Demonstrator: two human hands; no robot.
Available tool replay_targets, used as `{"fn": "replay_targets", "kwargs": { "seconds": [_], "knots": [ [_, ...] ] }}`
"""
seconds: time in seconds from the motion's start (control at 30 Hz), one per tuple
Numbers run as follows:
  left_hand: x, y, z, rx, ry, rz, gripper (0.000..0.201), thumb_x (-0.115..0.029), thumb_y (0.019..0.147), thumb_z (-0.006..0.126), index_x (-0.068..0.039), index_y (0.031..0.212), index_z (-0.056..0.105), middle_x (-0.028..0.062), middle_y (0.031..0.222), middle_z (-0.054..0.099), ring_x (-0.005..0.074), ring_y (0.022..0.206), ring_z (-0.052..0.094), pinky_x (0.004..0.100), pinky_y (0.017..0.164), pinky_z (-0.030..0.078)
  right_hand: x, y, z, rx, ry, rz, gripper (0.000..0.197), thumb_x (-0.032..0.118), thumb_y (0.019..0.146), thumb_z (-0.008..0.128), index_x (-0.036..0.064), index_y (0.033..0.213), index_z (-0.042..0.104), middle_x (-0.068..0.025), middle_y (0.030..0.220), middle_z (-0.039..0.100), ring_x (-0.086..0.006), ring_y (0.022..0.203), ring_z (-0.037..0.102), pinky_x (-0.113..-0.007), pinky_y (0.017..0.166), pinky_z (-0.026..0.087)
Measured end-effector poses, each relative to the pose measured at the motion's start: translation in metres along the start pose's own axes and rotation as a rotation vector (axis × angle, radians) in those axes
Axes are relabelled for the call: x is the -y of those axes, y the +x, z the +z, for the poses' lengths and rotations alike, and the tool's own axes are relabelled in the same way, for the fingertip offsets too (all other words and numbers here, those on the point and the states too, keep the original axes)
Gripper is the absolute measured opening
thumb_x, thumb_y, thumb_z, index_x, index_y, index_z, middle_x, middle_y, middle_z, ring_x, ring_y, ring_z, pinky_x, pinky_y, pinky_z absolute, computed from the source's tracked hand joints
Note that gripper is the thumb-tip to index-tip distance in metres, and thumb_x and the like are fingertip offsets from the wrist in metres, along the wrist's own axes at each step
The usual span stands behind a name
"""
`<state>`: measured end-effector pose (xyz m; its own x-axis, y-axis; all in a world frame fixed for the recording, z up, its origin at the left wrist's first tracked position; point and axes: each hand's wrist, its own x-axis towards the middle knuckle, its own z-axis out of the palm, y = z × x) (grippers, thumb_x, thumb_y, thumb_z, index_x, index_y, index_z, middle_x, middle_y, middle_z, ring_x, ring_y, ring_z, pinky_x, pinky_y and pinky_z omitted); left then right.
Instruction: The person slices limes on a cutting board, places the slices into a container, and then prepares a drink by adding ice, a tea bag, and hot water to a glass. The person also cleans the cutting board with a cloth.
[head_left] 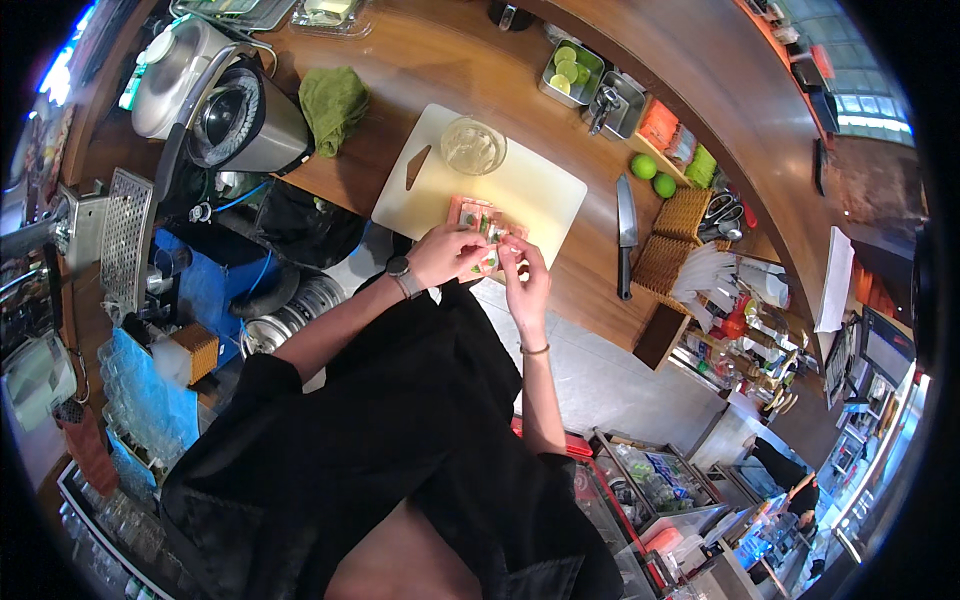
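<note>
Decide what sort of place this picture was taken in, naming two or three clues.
Most likely the working side of a bar or drinks counter: there are cut limes, a cutting board with a drinking glass on it, and bottles clustered to the right.

A head-worn fisheye camera looks steeply down from close above the wearer's left hand [440, 258] and right hand [528, 285], the wooden counter [400, 65] curving beyond.
</note>
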<state>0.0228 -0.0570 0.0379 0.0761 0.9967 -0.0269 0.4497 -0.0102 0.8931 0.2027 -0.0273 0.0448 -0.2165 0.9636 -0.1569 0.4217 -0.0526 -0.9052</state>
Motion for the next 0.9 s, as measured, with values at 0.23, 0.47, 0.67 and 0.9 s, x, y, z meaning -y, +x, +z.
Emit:
{"fn": "replay_targets", "kwargs": {
  "seconds": [0.23,0.47,0.67,0.9],
  "knots": [
    [-0.007,-0.005,0.006,-0.022,0.241,0.118,0.015,-0.019,0.086,0.061,-0.004,0.091,0.062,0.0108,0.087,0.061,0.0293,0.081,0.06,0.0381,0.072,0.05,0.002,0.005,-0.002,0.179,0.008,-0.064,0.016,0.016,0.092,0.06,0.0,0.094,0.063,-0.0037,0.072,0.06,-0.01,0.06,0.051,-0.023,0.057,0.043],
    [-0.029,0.0,0.007,-0.243,0.481,0.341,0.013,-0.01,0.081,0.061,-0.002,0.091,0.06,0.0124,0.087,0.058,0.0289,0.086,0.058,0.0387,0.078,0.048,-0.028,0.026,0.023,0.085,0.424,0.343,0.025,0.02,0.097,0.053,0.0029,0.08,0.059,0.0019,0.066,0.052,-0.0067,0.057,0.044,-0.024,0.05,0.037],
    [-0.06,0.001,-0.002,-0.298,-0.03,0.099,0.013,-0.013,0.091,0.057,-0.002,0.099,0.059,0.0131,0.095,0.063,0.0294,0.089,0.064,0.034,0.076,0.051,-0.097,0.098,0.01,-0.397,0.266,0.176,0.029,0.015,0.088,0.065,-0.0014,0.064,0.063,-0.0004,0.058,0.059,-0.0053,0.052,0.05,-0.023,0.048,0.04],
    [-0.019,-0.011,-0.013,-0.313,-0.418,-0.172,0.02,-0.02,0.099,0.049,-0.003,0.108,0.056,0.0038,0.097,0.064,0.0095,0.092,0.059,0.0248,0.083,0.046,-0.018,0.076,-0.017,-0.112,0.002,0.015,0.014,0.01,0.085,0.067,-0.0037,0.088,0.068,-0.0105,0.082,0.07,-0.0081,0.062,0.061,-0.023,0.058,0.049]
  ]
}}
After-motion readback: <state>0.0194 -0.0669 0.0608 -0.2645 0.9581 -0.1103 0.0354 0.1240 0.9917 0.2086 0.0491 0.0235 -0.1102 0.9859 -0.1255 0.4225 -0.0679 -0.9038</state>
